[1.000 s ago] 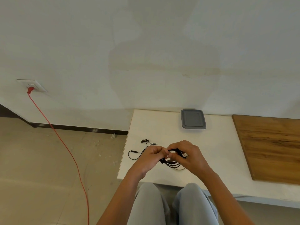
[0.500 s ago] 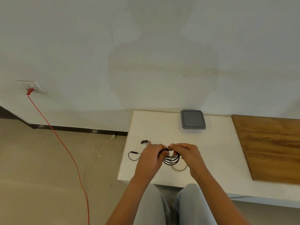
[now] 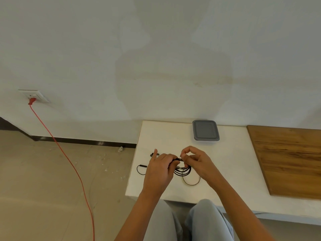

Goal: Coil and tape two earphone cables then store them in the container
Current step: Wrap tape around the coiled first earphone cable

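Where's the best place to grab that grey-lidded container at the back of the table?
Probably grip the container by its left and right sides, fingers under the lid rim, coming from the near side: it lies flat and lidded, its far edge close to the wall.

Your left hand and right hand: both bare. Forearms bare too, all the way down to the lower edge of the view.

Your trousers: pale blue-grey cloth, plain, one colour throughout, matte. Both legs show at the bottom of the view between your forearms, with the left leg partly hidden behind the left forearm. Soft creases run along the inner side of each leg, and a darker, shadowed gap divides them. Light denim or cotton, cannot tell which. Fingernails too small to make out.
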{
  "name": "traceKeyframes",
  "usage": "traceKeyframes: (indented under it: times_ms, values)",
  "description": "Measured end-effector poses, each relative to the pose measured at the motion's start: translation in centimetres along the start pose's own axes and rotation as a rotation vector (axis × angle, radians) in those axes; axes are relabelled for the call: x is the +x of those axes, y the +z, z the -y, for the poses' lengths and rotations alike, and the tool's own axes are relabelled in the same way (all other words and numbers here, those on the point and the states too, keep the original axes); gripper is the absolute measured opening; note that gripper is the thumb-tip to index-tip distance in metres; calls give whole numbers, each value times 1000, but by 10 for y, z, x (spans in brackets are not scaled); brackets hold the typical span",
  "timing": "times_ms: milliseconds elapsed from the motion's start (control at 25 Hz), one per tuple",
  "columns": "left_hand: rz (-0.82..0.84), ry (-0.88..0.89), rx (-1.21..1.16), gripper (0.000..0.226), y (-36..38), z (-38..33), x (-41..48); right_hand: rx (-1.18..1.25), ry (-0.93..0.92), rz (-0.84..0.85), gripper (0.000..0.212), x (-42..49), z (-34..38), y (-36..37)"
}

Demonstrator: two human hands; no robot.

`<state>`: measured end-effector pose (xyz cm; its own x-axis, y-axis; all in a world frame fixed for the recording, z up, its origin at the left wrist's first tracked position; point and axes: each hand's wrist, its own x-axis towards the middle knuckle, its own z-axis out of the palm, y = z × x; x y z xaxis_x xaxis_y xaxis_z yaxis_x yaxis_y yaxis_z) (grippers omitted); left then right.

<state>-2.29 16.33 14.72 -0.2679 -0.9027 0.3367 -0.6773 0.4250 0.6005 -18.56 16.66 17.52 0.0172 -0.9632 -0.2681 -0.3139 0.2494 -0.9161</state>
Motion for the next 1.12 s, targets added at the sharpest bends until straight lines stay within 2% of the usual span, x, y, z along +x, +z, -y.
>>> traceKeyframes:
  times_ms: [120,240,400,560,720,840,880,960,1000,1120]
  values:
    - [87,-45,0,31,-3,-1,4,-207,-105,23,23,6,-5,-1]
    - [156,-25,-15,17,-7,3,8,-252,-42,182,24,8,-3,-8]
    - [190,-37,-209,14,-11,10,13,-52,129,454,29,12,-2,-19]
    - [225,10,-246,13,-6,19,15,131,308,529,19,22,-9,-21]
    - [266,6,-274,14,-2,26,21,166,333,434,15,28,-17,-15]
    - [203,-199,-383,28,6,26,25,201,220,235,12,34,-23,-4]
    - [155,-301,-405,38,10,28,25,123,143,106,12,41,-29,-1]
    - [73,-479,-419,46,22,35,22,-198,-13,-139,8,69,-51,3]
    - [53,-540,-424,43,28,40,19,-357,-68,-191,6,85,-60,7]
    - [84,-643,-478,30,47,52,8,-676,-139,-188,12,131,-79,23]
